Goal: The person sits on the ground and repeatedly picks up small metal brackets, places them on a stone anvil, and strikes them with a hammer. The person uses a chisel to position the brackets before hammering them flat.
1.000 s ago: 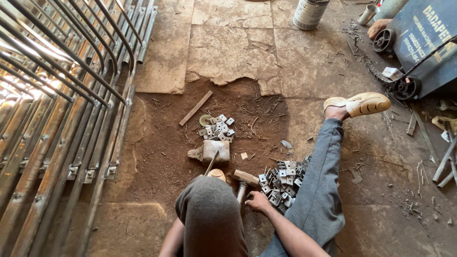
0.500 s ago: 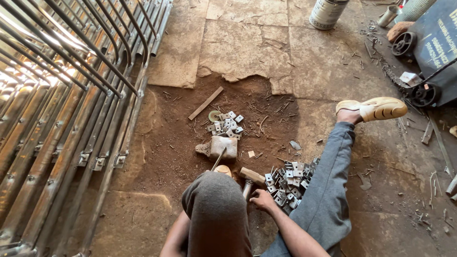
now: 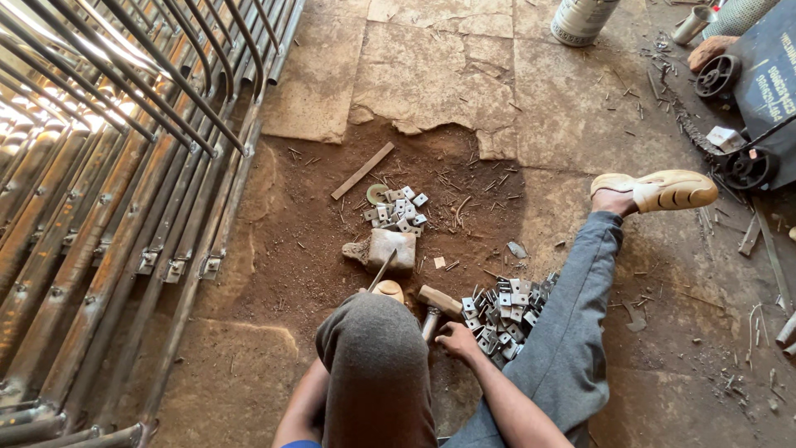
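Observation:
I sit on the ground with my left knee [image 3: 377,365] raised in grey trousers and my right leg [image 3: 572,307] stretched out to a beige shoe [image 3: 659,190]. My right hand [image 3: 458,340] rests at the near edge of a pile of small square metal plates [image 3: 507,305], right beside a hammer [image 3: 438,304] lying on the dirt. Its fingers are curled, and I cannot tell if they grip anything. My left forearm [image 3: 300,408] runs behind the knee, which hides that hand. A stone block [image 3: 391,247] with a thin rod [image 3: 381,270] leaning on it stands ahead of the knee, with a second cluster of plates [image 3: 398,209] beyond it.
Curved steel bar frames [image 3: 124,166] lie stacked along the left. A wooden stick [image 3: 363,170] lies on the dirt patch. A white canister [image 3: 582,20] stands at the top. At the right is a dark wheeled machine [image 3: 759,91], with scrap bits and rods scattered around it.
The view has drifted a little, so everything sits slightly further right and lower in the frame. My right hand stays by the plate pile near the hammer.

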